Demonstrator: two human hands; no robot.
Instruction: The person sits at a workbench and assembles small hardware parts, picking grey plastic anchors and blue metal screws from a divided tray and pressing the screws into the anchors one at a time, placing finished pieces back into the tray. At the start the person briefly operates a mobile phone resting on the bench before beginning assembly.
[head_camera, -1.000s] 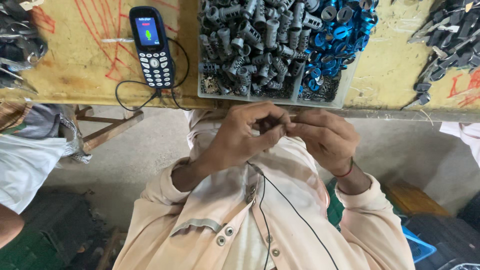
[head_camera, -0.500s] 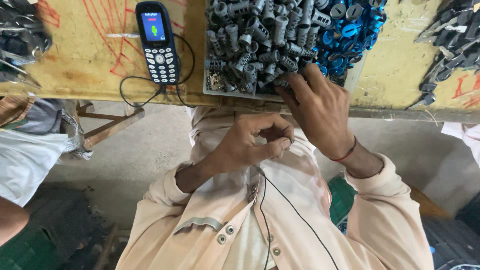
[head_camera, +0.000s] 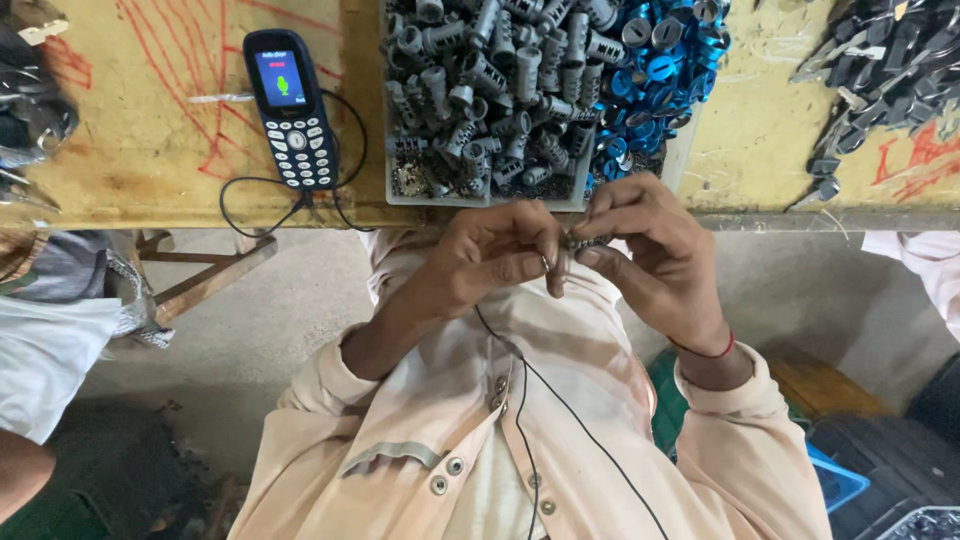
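My left hand (head_camera: 495, 258) and my right hand (head_camera: 650, 250) meet just below the table edge, over my chest. Between their fingertips sits a small grey metal cylinder part (head_camera: 585, 241), gripped by my right fingers while my left thumb and fingers pinch a tiny piece against it. Straight above the hands stands a tray (head_camera: 480, 195) with a heap of grey ridged cylinder parts (head_camera: 490, 90) on its left and blue ring caps (head_camera: 655, 65) on its right.
A dark keypad phone (head_camera: 292, 110) with a black cable lies on the yellow wooden table (head_camera: 150, 150). Dark metal keys (head_camera: 880, 70) pile at the right. Another person's clothing (head_camera: 50, 330) shows at the left, a blue crate (head_camera: 835, 480) below right.
My right hand reached up to the tray half a second ago and has come back down with a grey part. Both hands are together again.
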